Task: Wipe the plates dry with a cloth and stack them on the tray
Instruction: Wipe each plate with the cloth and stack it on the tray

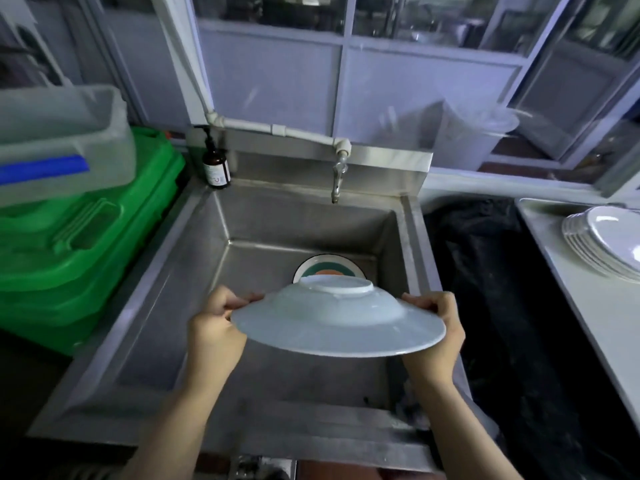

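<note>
Holding one upturned white plate [337,320] mid-frame, left hand [216,327] and right hand [440,327] pinching opposite rims; one patterned plate [327,268] in sink [207,244]; about five stacked at right [602,240].

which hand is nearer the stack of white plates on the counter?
Right. The right hand holds the upturned plate on the edge facing the stack of white plates; the left hand holds the opposite edge, farther off.
</note>
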`<state>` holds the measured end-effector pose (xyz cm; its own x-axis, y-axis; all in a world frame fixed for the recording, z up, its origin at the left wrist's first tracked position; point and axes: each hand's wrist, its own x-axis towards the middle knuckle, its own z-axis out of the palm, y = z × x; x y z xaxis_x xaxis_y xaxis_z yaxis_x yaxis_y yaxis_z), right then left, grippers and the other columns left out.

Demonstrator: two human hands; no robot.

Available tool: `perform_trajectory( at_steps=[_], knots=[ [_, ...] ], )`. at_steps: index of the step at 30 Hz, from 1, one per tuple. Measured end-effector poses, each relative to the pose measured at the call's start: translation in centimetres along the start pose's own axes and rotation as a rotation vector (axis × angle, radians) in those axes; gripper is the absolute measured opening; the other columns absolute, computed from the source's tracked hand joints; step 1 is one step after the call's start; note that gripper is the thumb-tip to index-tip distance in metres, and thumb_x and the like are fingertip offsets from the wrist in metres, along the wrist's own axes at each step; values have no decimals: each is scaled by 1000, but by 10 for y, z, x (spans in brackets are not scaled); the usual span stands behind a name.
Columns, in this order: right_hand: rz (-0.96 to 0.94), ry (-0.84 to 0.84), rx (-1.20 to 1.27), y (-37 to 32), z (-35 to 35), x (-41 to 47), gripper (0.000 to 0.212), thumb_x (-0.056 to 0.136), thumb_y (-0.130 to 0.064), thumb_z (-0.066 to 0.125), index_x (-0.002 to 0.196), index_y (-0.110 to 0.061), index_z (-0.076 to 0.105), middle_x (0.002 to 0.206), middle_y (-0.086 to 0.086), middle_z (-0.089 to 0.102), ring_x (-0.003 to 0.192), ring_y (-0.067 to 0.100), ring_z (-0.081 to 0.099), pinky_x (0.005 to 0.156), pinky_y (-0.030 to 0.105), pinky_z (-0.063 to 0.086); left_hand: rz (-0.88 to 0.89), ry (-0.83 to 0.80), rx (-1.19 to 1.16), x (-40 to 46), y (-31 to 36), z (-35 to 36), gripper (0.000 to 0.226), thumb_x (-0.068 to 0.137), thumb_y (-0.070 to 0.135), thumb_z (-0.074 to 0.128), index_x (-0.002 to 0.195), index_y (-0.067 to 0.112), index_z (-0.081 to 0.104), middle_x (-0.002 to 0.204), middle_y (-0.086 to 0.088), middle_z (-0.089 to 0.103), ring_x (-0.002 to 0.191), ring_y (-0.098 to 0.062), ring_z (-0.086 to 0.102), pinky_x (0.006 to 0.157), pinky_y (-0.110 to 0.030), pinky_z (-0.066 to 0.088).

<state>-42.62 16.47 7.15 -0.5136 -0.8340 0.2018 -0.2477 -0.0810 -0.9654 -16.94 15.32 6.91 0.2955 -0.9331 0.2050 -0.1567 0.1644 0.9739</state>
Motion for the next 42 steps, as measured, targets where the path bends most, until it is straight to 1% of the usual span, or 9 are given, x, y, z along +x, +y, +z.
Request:
perform_trajectory(
  at_steps=[7, 11, 13, 17, 20, 27, 33, 36, 42],
  knots=[
    [-117, 7, 152, -37, -27, -10, 44, 69, 14, 69, 72, -27, 53, 85, 8, 67, 79, 17, 61, 66, 23, 47, 146, -3, 26, -20, 39, -16, 20, 64, 14, 69, 65, 8, 50, 82, 8, 76, 86, -15, 72, 69, -32, 54],
    [-172, 14, 73, -48, -40, -15, 42, 66, -2, 76, 74, -33, 49, 75, -16, 63, 68, -3, 56, 60, 15, 42, 319, 50, 200, -31, 57, -28, 34, 69, -7, 76, 63, 14, 50, 65, 9, 70, 70, -5, 67, 57, -33, 50],
    [-208, -6, 7, -55, -45, -14, 41, 60, -14, 81, 76, -37, 51, 75, -23, 62, 65, -7, 56, 56, 7, 40, 464, 104, 477, -35, 70, -35, 32, 71, 16, 81, 62, 20, 51, 54, 8, 59, 54, -10, 59, 44, -32, 43],
    [-111, -138, 16, -57, -53, -6, 40, 53, -21, 92, 79, -28, 63, 79, -7, 69, 72, 8, 65, 65, 32, 57, 283, 47, 524, -37, 86, -46, 28, 70, 15, 84, 85, 19, 61, 75, 14, 65, 69, -10, 66, 53, -17, 44],
    [-114, -218, 136, -61, -56, -7, 36, 50, -31, 87, 82, -30, 70, 79, -6, 73, 69, 3, 65, 58, 24, 53, 127, -83, 403, -41, 95, -53, 38, 73, 19, 81, 96, 40, 59, 83, 25, 71, 78, 5, 67, 65, -19, 51],
    [90, -349, 477, -72, -45, -15, 36, 66, -23, 76, 100, -31, 69, 98, 3, 74, 84, 20, 70, 70, 35, 56, -42, -237, 201, -56, 106, -61, 38, 70, 25, 78, 94, 50, 63, 83, 5, 75, 65, -13, 69, 58, -28, 54],
    [416, -471, 653, -55, -32, -20, 38, 78, -1, 67, 115, -6, 61, 109, 20, 70, 86, 32, 70, 66, 40, 57, -279, -313, -375, -75, 101, -55, 47, 70, 21, 73, 114, 39, 67, 117, -1, 70, 108, -19, 66, 84, -35, 52],
    [531, -510, 663, -47, -23, -28, 40, 72, -5, 70, 111, -4, 63, 104, 20, 71, 80, 32, 70, 63, 40, 56, -464, -301, -584, -87, 95, -49, 26, 78, 22, 66, 100, 28, 77, 108, -7, 73, 97, -21, 71, 71, -35, 59],
    [632, -512, 615, -39, -21, -32, 26, 84, 5, 61, 108, -5, 63, 97, 17, 72, 75, 31, 70, 67, 45, 59, -616, -315, -660, -93, 79, -40, 31, 71, 7, 53, 79, 21, 81, 92, -9, 76, 82, -25, 74, 64, -38, 61]
  ],
)
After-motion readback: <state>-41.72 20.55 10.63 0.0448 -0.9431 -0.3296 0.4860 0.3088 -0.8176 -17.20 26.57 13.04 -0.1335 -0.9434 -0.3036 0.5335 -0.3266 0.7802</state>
